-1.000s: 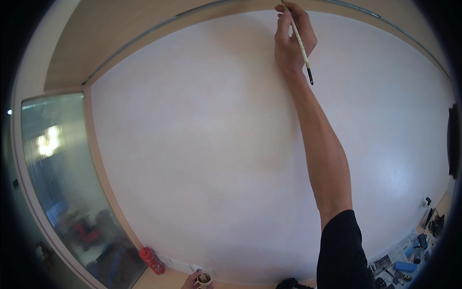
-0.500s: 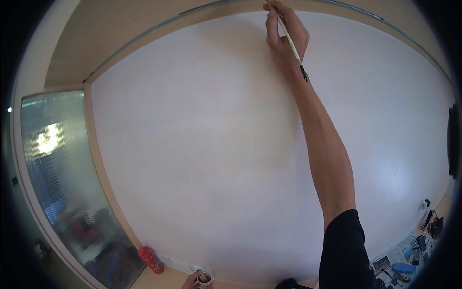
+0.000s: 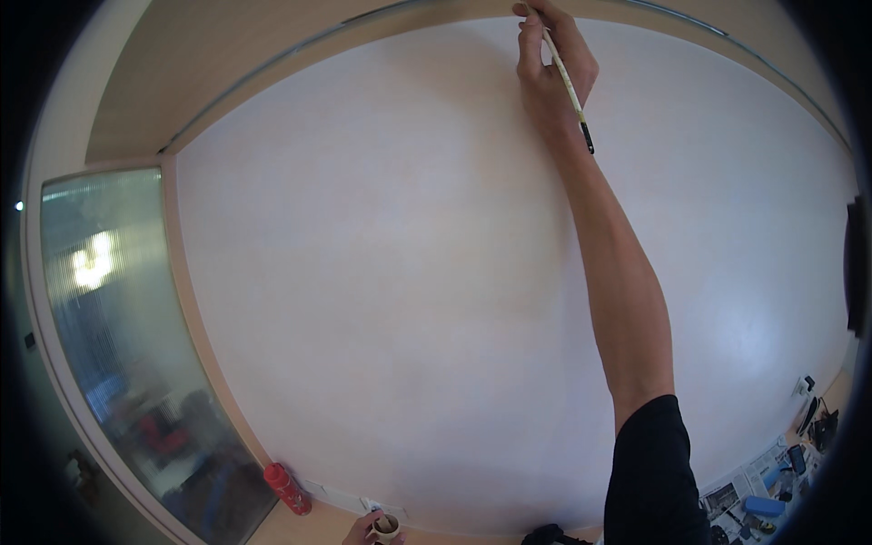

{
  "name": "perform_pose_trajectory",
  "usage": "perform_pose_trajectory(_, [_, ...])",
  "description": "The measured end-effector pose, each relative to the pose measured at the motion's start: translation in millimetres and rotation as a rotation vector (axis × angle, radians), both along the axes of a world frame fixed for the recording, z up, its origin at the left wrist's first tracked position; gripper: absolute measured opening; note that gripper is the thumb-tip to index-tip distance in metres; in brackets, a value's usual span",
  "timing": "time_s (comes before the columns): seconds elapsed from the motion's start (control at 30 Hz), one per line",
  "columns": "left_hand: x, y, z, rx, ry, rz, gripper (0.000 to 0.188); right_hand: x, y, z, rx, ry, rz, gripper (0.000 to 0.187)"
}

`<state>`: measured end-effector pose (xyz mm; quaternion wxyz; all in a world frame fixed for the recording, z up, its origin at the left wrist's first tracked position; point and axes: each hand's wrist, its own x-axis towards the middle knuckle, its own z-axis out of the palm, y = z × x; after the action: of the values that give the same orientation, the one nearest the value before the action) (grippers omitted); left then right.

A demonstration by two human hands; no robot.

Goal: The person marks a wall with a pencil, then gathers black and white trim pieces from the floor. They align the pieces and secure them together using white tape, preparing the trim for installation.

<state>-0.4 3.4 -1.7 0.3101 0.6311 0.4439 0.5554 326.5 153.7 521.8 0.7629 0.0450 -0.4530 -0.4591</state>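
Raised high at the top of the head view, my right hand point(image 3: 550, 89) pinches a slim paintbrush point(image 3: 569, 84). Its pale shaft slants down across the wrist and finishes in a black end; its other end runs up by the fingertips, too small to make out. Behind the fingers runs a beige wooden strip point(image 3: 300, 62) along the top of the white wall point(image 3: 381, 263). Low at the bottom edge, my left hand point(image 3: 360, 530) grips a small cup point(image 3: 393, 538) with a flat stick-like thing standing in it. The cup's lower part is cut off.
A red bottle point(image 3: 288, 489) stands at the lower left, beside a ribbed glass door point(image 3: 127, 300). At the lower right, newspaper point(image 3: 725, 498) lies under a blue case point(image 3: 764, 506) and several small items. A black object point(image 3: 545, 534) sits at the bottom edge.
My right hand has moved slightly to the right along the wall's top edge, with the paintbrush in it. My left hand and the cup have hardly moved.
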Motion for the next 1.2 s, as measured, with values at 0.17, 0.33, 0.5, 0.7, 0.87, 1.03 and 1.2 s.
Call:
perform_pose_trajectory(0.17, [-0.9,-0.3,-0.4,-0.071,-0.005,0.018,0.057,-3.1,2.8,-0.2,-0.027,-0.076,-0.093,0.018])
perform_pose_trajectory(0.33, [1.4,2.1,-0.2,-0.024,-0.012,0.004,0.057,-4.9,4.7,-0.2,-0.016,-0.128,-0.111,0.018])
perform_pose_trajectory(0.5, [1.1,0.7,1.8,-0.045,0.004,0.019,0.058,-4.3,2.2,1.9,-0.015,-0.122,-0.144,0.018])
perform_pose_trajectory(0.7, [0.8,-2.7,3.2,-0.034,-0.002,0.01,0.058,-5.4,0.9,3.3,-0.007,-0.099,-0.154,0.018])
perform_pose_trajectory(0.87, [0.5,2.3,-2.1,0.08,0.014,-0.001,0.057,-6.8,1.2,2.4,0.0,-0.109,-0.137,0.018])
perform_pose_trajectory(1.03, [-1.5,4.5,-4.5,0.059,0.029,-0.007,0.057,-8.5,0.3,3.4,-0.018,-0.14,-0.158,0.018])
perform_pose_trajectory(1.2, [-0.7,4.5,-4.0,0.059,0.035,-0.004,0.056,-8.0,-1.6,1.9,-0.014,-0.068,-0.154,0.019])
